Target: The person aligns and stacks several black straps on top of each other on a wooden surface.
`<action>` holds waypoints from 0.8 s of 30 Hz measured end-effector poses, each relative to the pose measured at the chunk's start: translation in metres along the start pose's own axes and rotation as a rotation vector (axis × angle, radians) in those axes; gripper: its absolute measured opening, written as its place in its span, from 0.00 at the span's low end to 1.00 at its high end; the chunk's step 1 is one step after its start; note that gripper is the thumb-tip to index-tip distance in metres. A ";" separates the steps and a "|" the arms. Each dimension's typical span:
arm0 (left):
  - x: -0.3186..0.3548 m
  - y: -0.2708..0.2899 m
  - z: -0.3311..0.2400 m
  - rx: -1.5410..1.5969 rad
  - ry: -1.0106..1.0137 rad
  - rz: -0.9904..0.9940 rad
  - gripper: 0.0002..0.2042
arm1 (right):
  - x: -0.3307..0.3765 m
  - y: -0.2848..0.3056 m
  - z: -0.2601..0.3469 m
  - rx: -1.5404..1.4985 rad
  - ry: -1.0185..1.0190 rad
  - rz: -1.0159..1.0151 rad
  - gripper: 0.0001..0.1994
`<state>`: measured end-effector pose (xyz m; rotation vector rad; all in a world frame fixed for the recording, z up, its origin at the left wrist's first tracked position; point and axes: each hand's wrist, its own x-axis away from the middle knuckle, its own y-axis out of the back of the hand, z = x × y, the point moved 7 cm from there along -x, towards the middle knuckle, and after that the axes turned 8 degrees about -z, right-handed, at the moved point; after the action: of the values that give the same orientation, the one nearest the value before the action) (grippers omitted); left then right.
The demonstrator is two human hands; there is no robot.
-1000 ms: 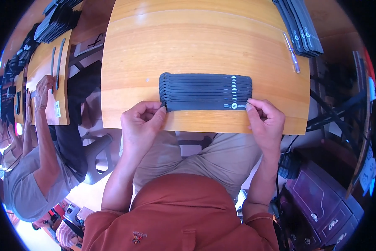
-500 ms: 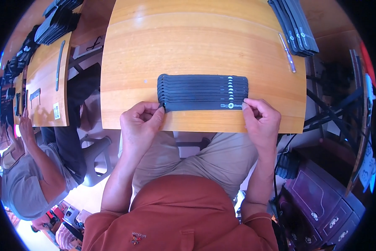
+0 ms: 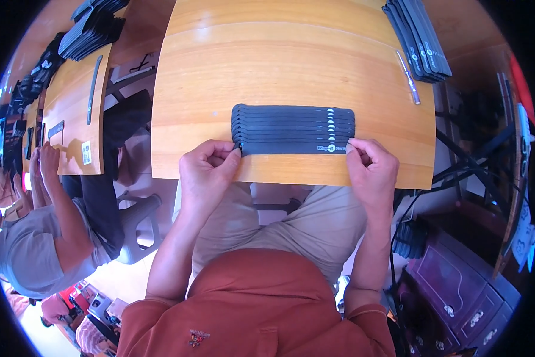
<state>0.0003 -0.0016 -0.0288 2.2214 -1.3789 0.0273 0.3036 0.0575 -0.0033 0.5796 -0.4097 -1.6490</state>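
Observation:
Several flat black straps [image 3: 294, 127] lie in a fanned, overlapping stack on the wooden table [image 3: 261, 65], with pale round marks lined up near their right ends. My left hand [image 3: 211, 163] pinches the left end of the nearest strap [image 3: 285, 147] between thumb and fingers. At that strap's right end, my right hand [image 3: 371, 163] holds the corner in a similar pinch. The strap lies level between both hands, along the front of the stack. Whether it touches the table all along its length, I cannot tell.
More dark straps [image 3: 419, 44] are bundled at the table's far right, near a slim screwdriver [image 3: 409, 77]. On the left, a co-worker in grey [image 3: 38, 244] sits at another wooden table [image 3: 71, 125] bearing strap piles [image 3: 92, 35]. A purple cabinet [image 3: 458, 279] stands at lower right.
The view has shifted slightly, while both my hands keep their pinch on the strap's ends. At the left, the co-worker's hands have moved up toward the table there.

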 end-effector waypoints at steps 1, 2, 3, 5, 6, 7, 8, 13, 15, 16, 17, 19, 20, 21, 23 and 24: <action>0.000 0.000 0.001 0.005 0.000 -0.002 0.06 | 0.000 0.000 0.000 -0.002 0.002 0.000 0.05; 0.000 0.000 0.001 0.011 0.001 -0.003 0.07 | -0.001 0.000 0.000 0.007 0.009 0.004 0.05; 0.000 -0.001 0.000 0.010 0.000 -0.004 0.07 | -0.001 -0.001 -0.001 0.016 0.015 0.007 0.05; 0.001 0.000 -0.002 -0.032 0.001 -0.016 0.07 | -0.001 0.000 -0.001 0.019 0.026 0.008 0.05; 0.001 0.001 -0.002 -0.032 -0.003 -0.017 0.07 | -0.001 0.000 0.000 0.024 0.036 0.010 0.05; 0.001 0.001 -0.002 -0.029 -0.010 -0.017 0.07 | -0.001 0.001 0.001 0.023 0.038 0.007 0.05; 0.000 0.001 -0.001 -0.027 -0.016 -0.016 0.07 | -0.001 0.001 0.000 0.023 0.034 0.007 0.05; -0.001 0.000 -0.001 -0.043 -0.026 -0.022 0.07 | -0.001 -0.001 -0.004 0.014 0.012 0.010 0.05; -0.001 0.000 0.000 -0.033 -0.033 -0.022 0.07 | 0.000 -0.002 -0.006 0.027 0.015 -0.001 0.06; -0.001 0.000 0.000 -0.041 -0.040 -0.024 0.07 | 0.000 -0.001 -0.007 0.028 0.017 -0.005 0.06; -0.001 0.000 0.000 -0.050 -0.047 -0.025 0.07 | 0.000 -0.001 -0.008 0.026 0.021 -0.005 0.06; -0.001 0.000 -0.001 -0.053 -0.067 -0.030 0.07 | 0.000 0.001 -0.007 0.025 0.028 -0.010 0.06; -0.001 0.000 -0.002 -0.058 -0.083 -0.036 0.06 | 0.000 -0.001 -0.008 0.010 0.005 -0.001 0.06; -0.001 0.000 -0.003 -0.056 -0.087 -0.036 0.06 | 0.000 -0.001 -0.009 -0.005 -0.018 0.008 0.06; -0.001 0.001 -0.006 -0.086 -0.115 -0.051 0.06 | -0.001 -0.001 -0.009 -0.002 -0.037 0.021 0.06; -0.001 0.000 -0.006 -0.082 -0.120 -0.050 0.06 | -0.001 -0.001 -0.009 0.002 -0.059 0.038 0.06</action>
<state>0.0010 0.0015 -0.0237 2.2190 -1.3613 -0.1798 0.3088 0.0596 -0.0110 0.5228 -0.4625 -1.6324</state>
